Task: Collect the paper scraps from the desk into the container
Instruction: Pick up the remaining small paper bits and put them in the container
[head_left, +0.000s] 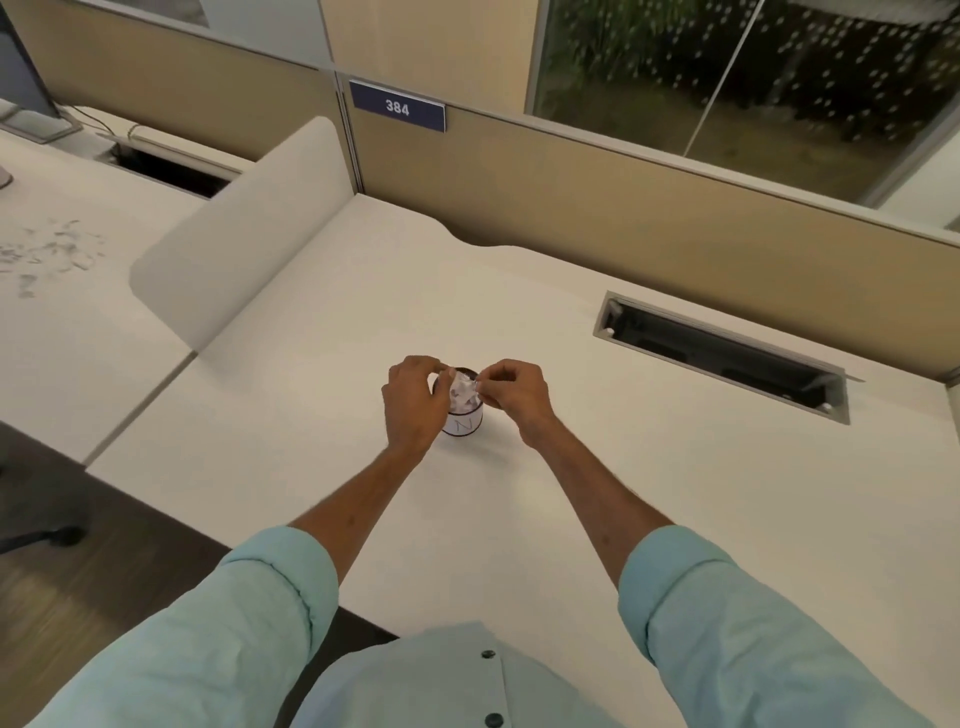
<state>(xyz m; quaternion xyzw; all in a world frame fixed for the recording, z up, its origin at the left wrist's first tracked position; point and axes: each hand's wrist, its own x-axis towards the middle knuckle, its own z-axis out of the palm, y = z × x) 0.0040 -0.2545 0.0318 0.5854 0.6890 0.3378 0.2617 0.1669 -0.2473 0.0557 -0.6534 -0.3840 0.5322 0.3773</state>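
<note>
Between left hand (410, 400) and right hand (514, 395): container (462, 427) heaped with scraps (464, 397) | right pinches one, left curled, hold unclear | far-left scraps (52, 254) uncollected

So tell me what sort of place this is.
Most likely an open-plan office: tan cubicle partitions carrying a number plate reading 384, a white desk with a recessed cable slot, and a monitor at the far left.
</note>
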